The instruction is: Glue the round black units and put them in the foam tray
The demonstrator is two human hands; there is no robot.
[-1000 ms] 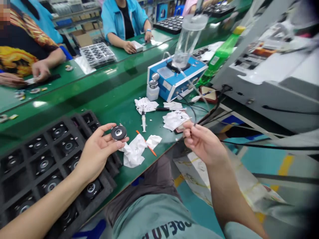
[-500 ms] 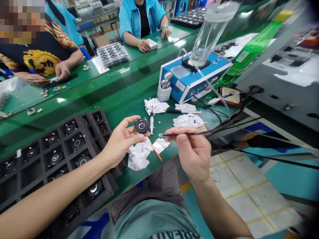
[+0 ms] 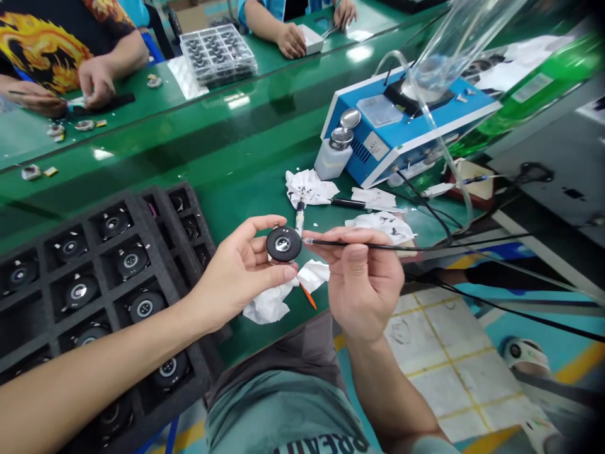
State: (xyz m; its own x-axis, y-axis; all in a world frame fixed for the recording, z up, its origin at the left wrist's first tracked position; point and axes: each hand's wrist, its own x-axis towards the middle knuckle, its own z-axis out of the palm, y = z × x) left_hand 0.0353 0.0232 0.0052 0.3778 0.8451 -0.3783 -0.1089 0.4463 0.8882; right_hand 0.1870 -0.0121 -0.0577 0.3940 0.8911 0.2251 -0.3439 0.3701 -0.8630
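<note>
My left hand (image 3: 236,271) holds a round black disc part (image 3: 283,244) between thumb and fingertips, its silver centre facing up. My right hand (image 3: 362,277) pinches a thin black pen-like tool (image 3: 340,242) with a cable running off to the right. The tool's fine tip is right at the disc's right edge, and I cannot tell if they touch. Below my left forearm lies a black foam tray (image 3: 108,284) with several similar discs in its pockets. Crumpled white wipes (image 3: 269,306) and an orange-handled pick (image 3: 308,296) lie under my hands.
A syringe (image 3: 299,217) and more wipes (image 3: 309,187) lie on the green bench (image 3: 250,151). Behind stand a blue machine (image 3: 378,129) with a clear jar, and a dispenser bottle (image 3: 335,154). Co-workers' hands work at the far bench (image 3: 142,94).
My hands have come closer together, and the tool's tip has moved from clear of the disc to its right edge. The disc has stayed in my left hand. The view has tilted.
</note>
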